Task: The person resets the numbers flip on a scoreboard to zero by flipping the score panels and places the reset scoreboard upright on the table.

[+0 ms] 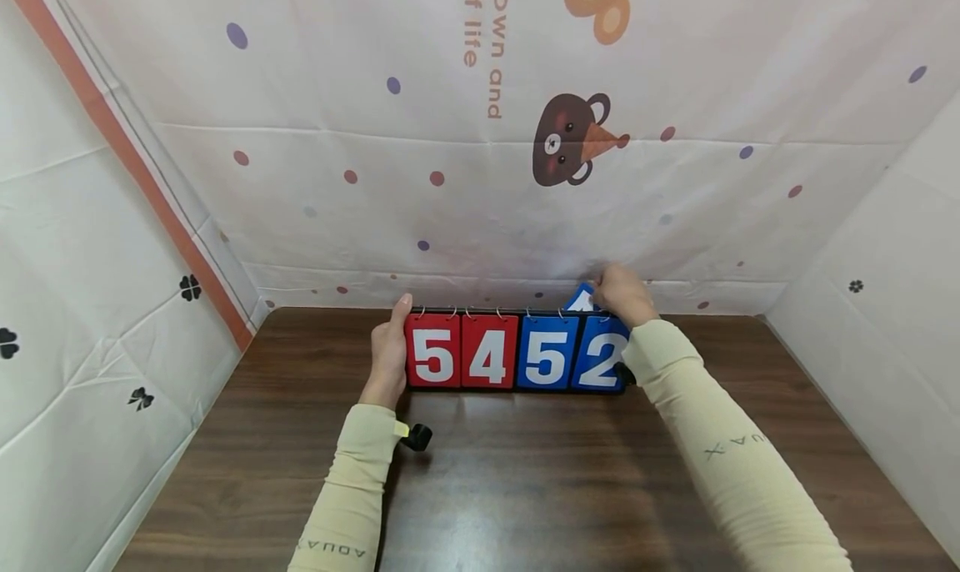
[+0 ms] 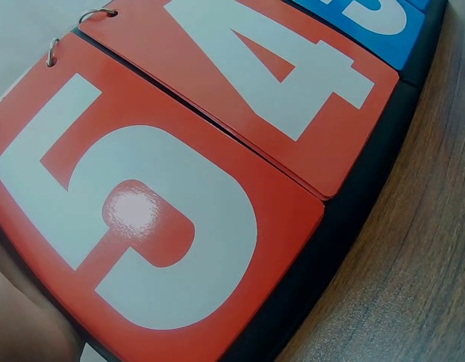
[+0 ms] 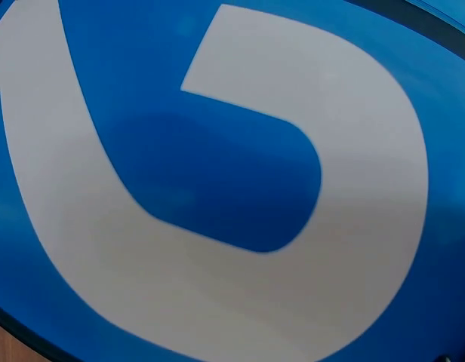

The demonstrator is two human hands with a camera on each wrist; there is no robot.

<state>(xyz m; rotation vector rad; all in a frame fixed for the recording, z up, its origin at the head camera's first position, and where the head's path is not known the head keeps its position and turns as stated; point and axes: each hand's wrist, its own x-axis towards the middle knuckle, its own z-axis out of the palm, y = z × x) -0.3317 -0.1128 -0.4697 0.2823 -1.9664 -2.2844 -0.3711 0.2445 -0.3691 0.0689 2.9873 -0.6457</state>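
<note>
A flip scoreboard [image 1: 516, 388] stands at the back of the table, with two red cards reading 5 and 4 and two blue cards reading 5 and 2 hung on metal rings. My left hand [image 1: 387, 351] grips its left end, thumb up along the edge; the other fingers are hidden behind it. Above the top right corner, my right hand [image 1: 624, 293] has its fingers curled and pinches a blue number card [image 1: 579, 298], tilted up over the top edge. The left wrist view shows the red 5 card [image 2: 240, 302] close up; the blue 2 card [image 3: 240, 173] fills the right wrist view.
Under the scoreboard is a brown wooden table [image 1: 510, 489]. Right behind it hangs a pale printed cloth [image 1: 480, 222] with dots and bears. More white cloth [image 1: 75, 222] closes off the left side, and another sheet [image 1: 900, 288] the right.
</note>
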